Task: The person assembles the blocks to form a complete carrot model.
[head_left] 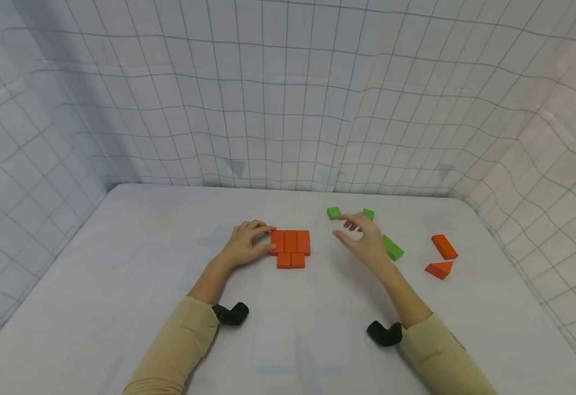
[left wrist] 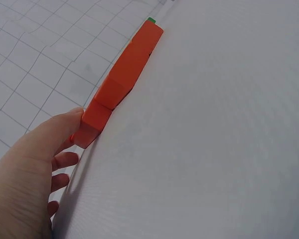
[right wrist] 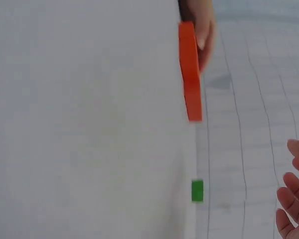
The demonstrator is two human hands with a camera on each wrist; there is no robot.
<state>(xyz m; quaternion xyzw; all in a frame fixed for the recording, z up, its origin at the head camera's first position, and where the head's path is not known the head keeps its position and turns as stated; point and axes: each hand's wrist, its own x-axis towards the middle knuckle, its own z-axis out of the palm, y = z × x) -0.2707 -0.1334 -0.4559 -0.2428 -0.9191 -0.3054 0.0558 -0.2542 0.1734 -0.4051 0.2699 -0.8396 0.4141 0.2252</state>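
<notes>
Cluster of orange blocks (head_left: 290, 241) lies between the two hands, touching the left hand (head_left: 244, 244) on its left side and apart from the right hand (head_left: 367, 240) on its right, so the left hand is clearly the nearer. Three larger blocks stand side by side, their long axes running forward, away from the person; two smaller blocks (head_left: 291, 260) butt against their near edge. The left hand pinches the leftmost block (head_left: 277, 241) between thumb and index finger, the index at its far corner and the thumb lower on its outer side.

The right hand holds nothing: its thumb and index finger are parted, and the gap between them faces the cluster. Just beyond its index fingertip sits a small green block (head_left: 334, 213); the right wrist view shows one green block with bare space between it and the fingers. Another green block (head_left: 368, 214) shows partly behind the right hand, and a long green block (head_left: 393, 248) slants just to its right. Farther right of that hand lie a loose orange block (head_left: 444, 247) and an orange wedge (head_left: 438, 269).
</notes>
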